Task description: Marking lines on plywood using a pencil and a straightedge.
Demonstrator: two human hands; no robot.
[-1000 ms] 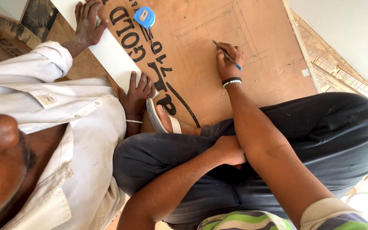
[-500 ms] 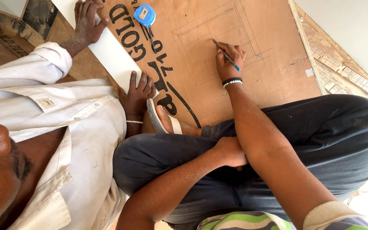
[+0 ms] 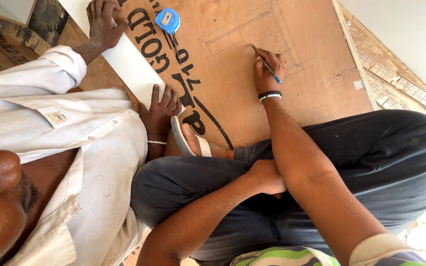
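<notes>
My right hand [image 3: 267, 69] grips a dark pencil [image 3: 266, 64] with a blue end. Its tip touches pencilled rectangles on a brown plywood sheet [image 3: 311, 74] with large black lettering. A black and a white bead bracelet circle that wrist. My left hand [image 3: 267, 177] rests curled on my dark trouser leg [image 3: 371, 162], partly under my right forearm, holding nothing. A blue tape measure [image 3: 167, 20] lies on the sheet to the left of the drawing.
A co-worker in a white shirt [image 3: 75, 148] crouches at the left, one hand [image 3: 103, 22] and the other hand [image 3: 161, 106] pressing a long white strip [image 3: 134, 74] onto the sheet. A foot in a white sandal [image 3: 191, 140] rests on the sheet. Wood scraps [image 3: 395, 83] lie at the right.
</notes>
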